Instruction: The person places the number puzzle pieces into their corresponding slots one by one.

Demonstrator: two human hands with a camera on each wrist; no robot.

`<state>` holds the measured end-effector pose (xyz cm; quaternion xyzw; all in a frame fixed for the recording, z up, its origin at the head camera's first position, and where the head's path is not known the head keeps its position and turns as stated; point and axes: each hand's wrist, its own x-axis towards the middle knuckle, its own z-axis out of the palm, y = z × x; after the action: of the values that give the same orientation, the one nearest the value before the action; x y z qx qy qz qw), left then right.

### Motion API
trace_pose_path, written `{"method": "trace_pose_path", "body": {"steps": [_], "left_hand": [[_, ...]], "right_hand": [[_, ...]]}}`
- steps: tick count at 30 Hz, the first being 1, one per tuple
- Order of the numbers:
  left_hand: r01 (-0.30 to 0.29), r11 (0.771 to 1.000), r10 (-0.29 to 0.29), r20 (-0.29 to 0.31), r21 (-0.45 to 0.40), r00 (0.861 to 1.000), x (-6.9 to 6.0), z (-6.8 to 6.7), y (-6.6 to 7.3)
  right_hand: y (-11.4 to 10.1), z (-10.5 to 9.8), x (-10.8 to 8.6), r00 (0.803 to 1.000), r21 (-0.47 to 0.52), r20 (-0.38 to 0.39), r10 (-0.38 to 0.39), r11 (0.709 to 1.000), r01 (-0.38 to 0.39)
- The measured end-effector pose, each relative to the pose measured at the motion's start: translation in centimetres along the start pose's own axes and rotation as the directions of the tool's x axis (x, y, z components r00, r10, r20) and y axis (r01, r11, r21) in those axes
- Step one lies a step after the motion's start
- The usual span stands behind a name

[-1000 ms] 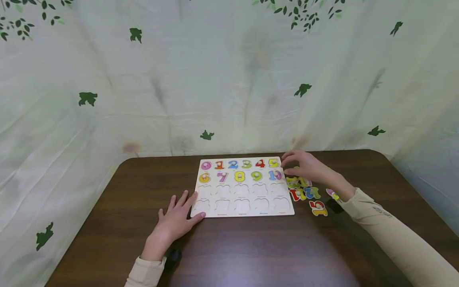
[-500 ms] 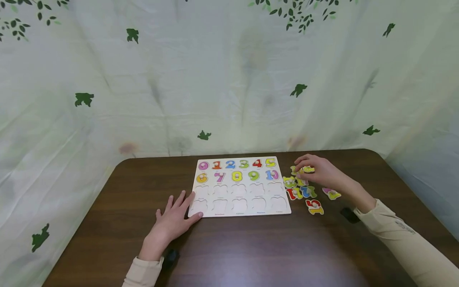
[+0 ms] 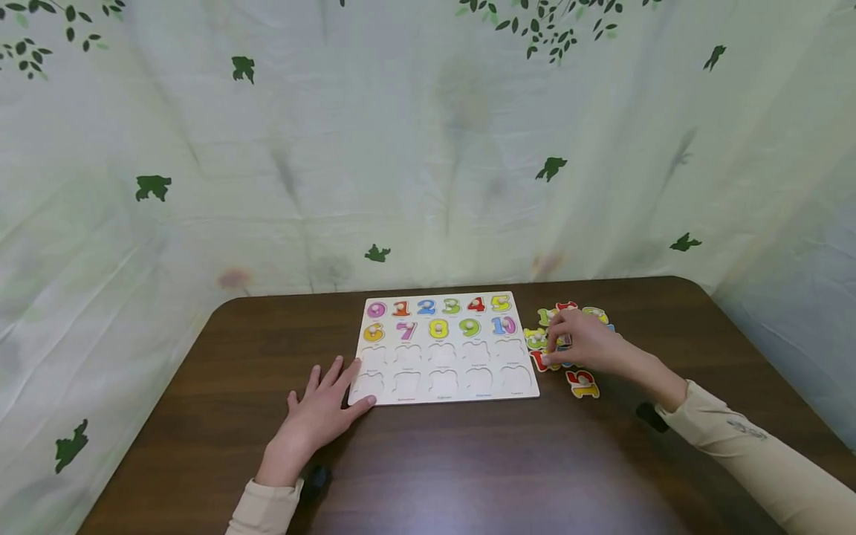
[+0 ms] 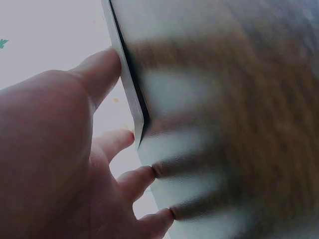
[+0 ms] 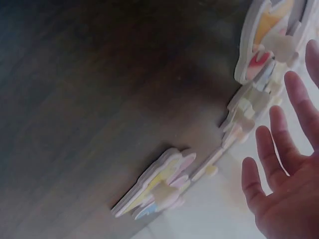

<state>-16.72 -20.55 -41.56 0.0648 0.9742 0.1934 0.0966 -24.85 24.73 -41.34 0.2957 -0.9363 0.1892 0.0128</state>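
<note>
While I'm following from afar, the left hand (image 3: 317,416) is lying straight-fingered and spread at the near left corner of the board (image 3: 462,383), touching its edge and gripping nothing. The board is sitting flat on the table (image 3: 428,464), its upper two rows holding numbers (image 3: 438,328), its lower two showing bare outlines (image 3: 443,355). Right of it, loose pieces (image 3: 533,339) are crowding closely, a red piece (image 3: 538,362) lying just beside the board. Over them the right hand (image 3: 588,342) is reaching, fingers loosely apart; I'm seeing nothing in its grasp, though I can't tell whether it's touching the red piece. On the near side, the 15 (image 3: 583,384) is lying flat. Because the pieces are packing so tightly, I'm judging that lifting one could drag its neighbours; with the hand hiding several, a wrong pick seems possible too.
</note>
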Motion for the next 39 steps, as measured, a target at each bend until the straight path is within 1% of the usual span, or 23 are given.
{"method": "trace_pose_path", "body": {"steps": [3,7,10,18,24,27,33,39], "left_hand": [[0.003,1.000,-0.002,0.003,-0.002,1.000,0.0,0.0,0.1],[0.000,1.000,0.000,0.004,-0.003,1.000,0.0,-0.1,0.2],[0.000,1.000,0.000,0.004,-0.001,1.000,0.0,-0.1,0.2],[0.007,1.000,-0.007,0.006,0.000,1.000,0.1,-0.1,0.2],[0.004,1.000,-0.004,0.004,0.001,1.000,-0.1,-0.3,0.3],[0.008,1.000,-0.008,0.001,0.000,1.000,-0.2,-0.3,0.3],[0.015,1.000,-0.015,0.006,-0.007,1.000,-0.3,-0.2,0.2],[0.015,1.000,-0.015,-0.002,-0.006,1.000,-0.1,-0.1,0.2]], "right_hand": [[-0.2,0.1,0.0,1.000,-0.011,0.010,0.001,1.000,0.000],[-0.3,0.2,0.1,0.999,-0.029,0.017,0.041,0.999,-0.040],[-0.4,0.3,0.0,0.998,-0.034,0.016,0.055,0.998,-0.055],[-0.7,0.0,-0.2,0.999,-0.027,0.012,-0.044,0.999,0.044],[-1.4,-0.2,-0.3,0.995,-0.034,-0.052,-0.082,0.996,0.081],[-2.1,0.0,0.4,0.990,-0.024,-0.076,-0.115,0.993,0.113],[-3.7,0.8,2.2,0.986,0.046,-0.073,-0.152,0.987,0.155],[-5.5,1.6,4.6,0.969,0.084,-0.088,-0.229,0.968,0.237]]}}
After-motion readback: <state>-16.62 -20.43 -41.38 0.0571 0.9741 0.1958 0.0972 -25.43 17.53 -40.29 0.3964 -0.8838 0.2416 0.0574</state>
